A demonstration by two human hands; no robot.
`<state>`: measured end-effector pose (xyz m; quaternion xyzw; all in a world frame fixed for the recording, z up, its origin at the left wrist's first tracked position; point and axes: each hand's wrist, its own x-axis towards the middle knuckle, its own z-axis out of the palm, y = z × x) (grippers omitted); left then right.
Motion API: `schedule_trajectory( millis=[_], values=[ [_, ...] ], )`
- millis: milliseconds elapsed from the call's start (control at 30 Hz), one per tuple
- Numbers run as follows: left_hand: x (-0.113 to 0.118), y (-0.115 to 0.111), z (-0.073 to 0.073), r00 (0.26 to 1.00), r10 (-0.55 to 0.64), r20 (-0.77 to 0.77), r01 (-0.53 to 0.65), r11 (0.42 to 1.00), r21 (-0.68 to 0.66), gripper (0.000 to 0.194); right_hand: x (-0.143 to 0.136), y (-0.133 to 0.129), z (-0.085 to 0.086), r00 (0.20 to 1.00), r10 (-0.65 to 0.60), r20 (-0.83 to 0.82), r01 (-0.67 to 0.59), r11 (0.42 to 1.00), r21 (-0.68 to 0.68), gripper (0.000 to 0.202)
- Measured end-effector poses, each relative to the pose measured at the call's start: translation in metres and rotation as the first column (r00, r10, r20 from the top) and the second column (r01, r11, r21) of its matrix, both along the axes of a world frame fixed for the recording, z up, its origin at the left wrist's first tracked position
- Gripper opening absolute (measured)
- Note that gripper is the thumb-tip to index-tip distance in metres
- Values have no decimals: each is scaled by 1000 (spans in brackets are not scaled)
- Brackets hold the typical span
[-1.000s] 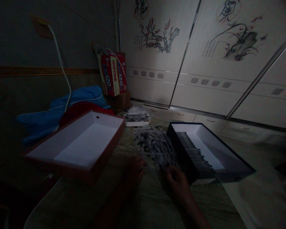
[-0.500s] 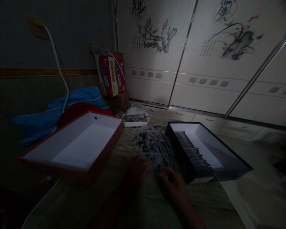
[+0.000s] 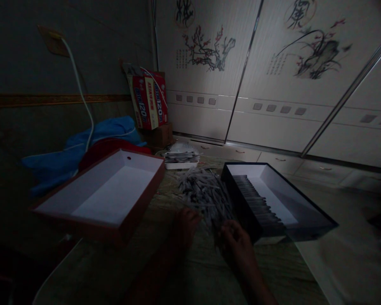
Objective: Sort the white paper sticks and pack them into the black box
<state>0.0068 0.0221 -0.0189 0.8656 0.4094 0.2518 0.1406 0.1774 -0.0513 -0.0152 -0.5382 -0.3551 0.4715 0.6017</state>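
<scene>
A loose pile of thin grey, pen-like sticks (image 3: 206, 190) lies in the middle of the table. At its near left edge is my left hand (image 3: 186, 226), fingers curled together; the dim light hides whatever they may hold. My right hand (image 3: 238, 241) is at the pile's near right edge, thumb and fingers pinched. Something dark and thin seems to be at those fingertips, too dim to name. To the right stands an open black box (image 3: 307, 203) with white lining. A row of similar dark sticks (image 3: 257, 201) lies side by side along its left part.
At the left is a red box (image 3: 139, 203) with a bare white inside. Behind the pile sits a white tray (image 3: 180, 165) of more sticks. A blue cloth (image 3: 111, 127), a red and yellow carton (image 3: 149, 101) and pale sliding doors (image 3: 203, 84) are farther back.
My right hand has shifted slightly right, toward the black box. My left hand has barely moved. The whole view has tilted a little.
</scene>
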Motion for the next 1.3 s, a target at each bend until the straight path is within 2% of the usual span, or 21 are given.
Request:
schedule_trajectory(
  millis=[200, 333, 433, 500, 567, 600, 667, 700, 767, 800, 867, 933, 1000, 1133, 1300],
  values=[
    [5, -6, 3, 997, 67, -25, -67, 998, -8, 20, 1, -3, 4, 993, -36, -114, 42, 998, 50, 27],
    [4, -6, 7, 999, 43, -31, -44, 997, -57, 18, 3, -3, 3, 991, -61, -119, 69, 995, 67, 25],
    [3, -5, 6, 1000, 26, -7, -27, 998, -63, 18, 4, -5, 4, 992, -106, -69, 112, 990, 89, 23],
    [2, -4, 5, 994, 72, 81, -66, 996, -66, 21, 6, -6, 6, 987, -155, 44, 149, 981, 122, 22],
    [2, -3, 7, 953, 173, 250, -157, 984, -83, 23, 8, -7, 8, 960, -213, 181, 187, 971, 149, 21],
    [1, -3, 10, 905, 236, 355, -207, 971, -117, 22, 8, -7, 9, 942, -242, 234, 209, 965, 156, 21],
    [1, -1, 16, 749, 358, 558, -250, 932, -263, 18, 8, -9, 12, 911, -283, 299, 241, 956, 169, 21],
    [0, 0, 19, 651, 410, 639, -209, 906, -368, 15, 7, -10, 13, 897, -300, 325, 254, 951, 179, 21],
    [-1, 1, 22, 462, 484, 744, 12, 835, -550, 14, 3, -14, 15, 862, -323, 392, 252, 942, 222, 18],
    [-1, 1, 23, 369, 524, 767, 141, 785, -603, 14, 0, -16, 16, 842, -326, 430, 232, 939, 255, 16],
    [-1, 0, 21, 258, 597, 760, 358, 672, -649, 16, -7, -20, 17, 805, -324, 497, 176, 930, 321, 12],
    [0, -2, 17, 214, 654, 725, 475, 579, -662, 17, -14, -22, 17, 780, -334, 529, 133, 914, 382, 10],
    [2, -4, 15, 181, 695, 696, 517, 534, -669, 18, -18, -24, 16, 764, -360, 536, 127, 898, 422, 9],
    [4, -4, 12, 110, 757, 645, 523, 508, -685, 12, -19, -25, 12, 747, -419, 517, 155, 865, 478, 9],
    [5, -4, 9, 142, 739, 658, 555, 491, -671, 11, -17, -24, 12, 746, -421, 516, 138, 855, 499, 9]
  ],
)
